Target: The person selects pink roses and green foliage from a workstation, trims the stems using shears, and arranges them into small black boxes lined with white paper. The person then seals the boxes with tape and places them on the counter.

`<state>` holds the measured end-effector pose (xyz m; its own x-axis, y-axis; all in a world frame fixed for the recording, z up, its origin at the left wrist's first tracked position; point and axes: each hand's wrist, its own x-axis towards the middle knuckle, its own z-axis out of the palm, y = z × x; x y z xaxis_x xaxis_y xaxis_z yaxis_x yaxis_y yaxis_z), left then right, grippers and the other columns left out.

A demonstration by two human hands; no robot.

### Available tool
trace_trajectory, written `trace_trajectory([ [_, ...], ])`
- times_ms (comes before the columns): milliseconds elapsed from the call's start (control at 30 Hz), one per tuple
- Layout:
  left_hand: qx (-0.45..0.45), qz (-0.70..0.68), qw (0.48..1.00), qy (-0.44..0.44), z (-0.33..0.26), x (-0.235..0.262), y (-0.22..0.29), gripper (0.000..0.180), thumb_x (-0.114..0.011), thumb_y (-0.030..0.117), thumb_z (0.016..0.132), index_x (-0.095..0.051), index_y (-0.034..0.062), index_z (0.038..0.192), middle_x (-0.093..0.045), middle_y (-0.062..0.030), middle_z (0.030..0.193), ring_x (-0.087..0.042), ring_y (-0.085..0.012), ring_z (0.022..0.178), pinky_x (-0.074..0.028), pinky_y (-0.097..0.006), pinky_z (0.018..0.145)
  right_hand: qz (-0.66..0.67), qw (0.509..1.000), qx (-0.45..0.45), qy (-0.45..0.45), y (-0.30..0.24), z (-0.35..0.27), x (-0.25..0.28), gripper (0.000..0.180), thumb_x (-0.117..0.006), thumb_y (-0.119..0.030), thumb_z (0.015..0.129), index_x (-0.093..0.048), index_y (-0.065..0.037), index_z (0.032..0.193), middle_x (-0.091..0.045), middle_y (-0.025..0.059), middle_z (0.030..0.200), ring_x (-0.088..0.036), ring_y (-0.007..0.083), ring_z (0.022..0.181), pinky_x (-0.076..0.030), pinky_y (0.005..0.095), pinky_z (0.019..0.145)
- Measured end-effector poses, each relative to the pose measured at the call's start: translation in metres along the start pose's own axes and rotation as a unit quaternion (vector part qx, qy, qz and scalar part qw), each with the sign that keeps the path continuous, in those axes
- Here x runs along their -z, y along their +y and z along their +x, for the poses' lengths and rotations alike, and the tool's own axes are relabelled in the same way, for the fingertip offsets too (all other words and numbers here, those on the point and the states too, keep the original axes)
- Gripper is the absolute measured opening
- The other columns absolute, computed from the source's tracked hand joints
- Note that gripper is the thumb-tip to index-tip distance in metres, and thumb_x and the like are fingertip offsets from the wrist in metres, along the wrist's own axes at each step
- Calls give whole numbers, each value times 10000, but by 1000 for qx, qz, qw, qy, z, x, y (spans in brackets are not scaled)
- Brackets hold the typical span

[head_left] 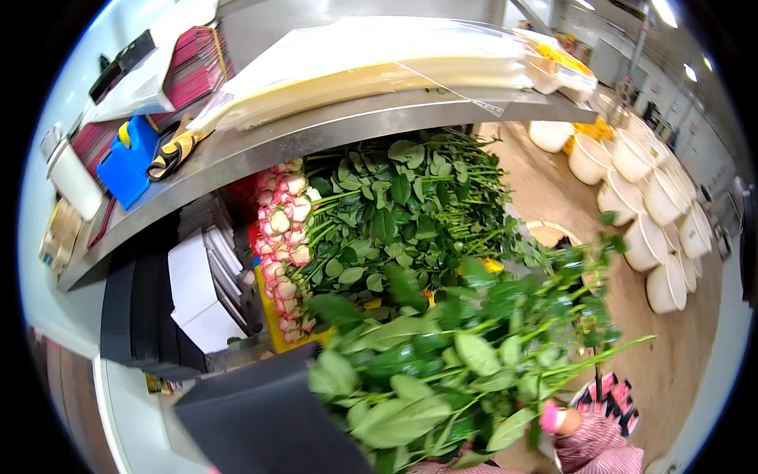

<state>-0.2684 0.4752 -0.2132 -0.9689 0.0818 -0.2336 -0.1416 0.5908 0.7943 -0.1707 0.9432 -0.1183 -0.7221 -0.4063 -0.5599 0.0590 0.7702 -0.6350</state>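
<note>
A leafy bunch of long green stems (410,403), partly blurred, fills the near foreground. A dark sheet (260,403), seemingly cardboard, stands against its left end; any flower heads there are hidden. At the lower right my right hand (564,421) is beside the stems and leaves, with something bright pink on a fingertip. Most of its fingers are hidden, so its grip does not show. A pink striped sleeve (600,450) covers that arm. My left hand does not show; leaves and the dark sheet cover the lower middle. Beyond lies a pile of white-and-pink roses (284,221), heads left, leafy stems right.
A metal shelf (332,122) crosses above the roses, bearing stacked clear sheets (371,75), a blue holder (130,162) and a glove (178,150). White folded cardboard (207,292) stands below at left. Several white buckets (620,196) stand on the floor at right.
</note>
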Motion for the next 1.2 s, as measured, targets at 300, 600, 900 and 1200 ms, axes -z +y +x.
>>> trace_trajectory([
  [300,138,-21,988,70,-9,-76,29,341,-586,143,913,-626,-6,1217,-653,-216,1183,-631,-318,1083,-486,-377,968,32,942,-251,-222,97,-94,58,527,-724,-254,807,-578,-20,1256,-690,164,942,-671,238,850,-546,370,765],
  [600,-184,534,810,158,132,-121,110,280,-567,236,874,-663,82,1087,-596,-140,1258,-520,-371,1216,-334,-540,1087,28,994,-35,-97,-6,6,160,613,-716,-277,805,-506,-12,1316,-650,216,1010,-651,358,937,-502,404,825],
  [900,-299,314,846,309,208,-66,188,253,-545,165,898,-612,26,1099,-599,-139,1207,-512,-350,1205,-351,-533,1088,-69,990,-4,-121,10,51,196,607,-685,-267,792,-494,-30,1317,-636,229,1084,-632,392,1004,-506,437,868],
  [1200,-275,460,836,119,189,-112,163,339,-544,173,860,-598,66,1177,-493,-160,1399,-421,-370,1330,-329,-510,1114,-316,944,75,-64,11,120,180,666,-714,-275,732,-494,-41,1315,-604,194,1060,-600,375,1010,-485,440,902],
])
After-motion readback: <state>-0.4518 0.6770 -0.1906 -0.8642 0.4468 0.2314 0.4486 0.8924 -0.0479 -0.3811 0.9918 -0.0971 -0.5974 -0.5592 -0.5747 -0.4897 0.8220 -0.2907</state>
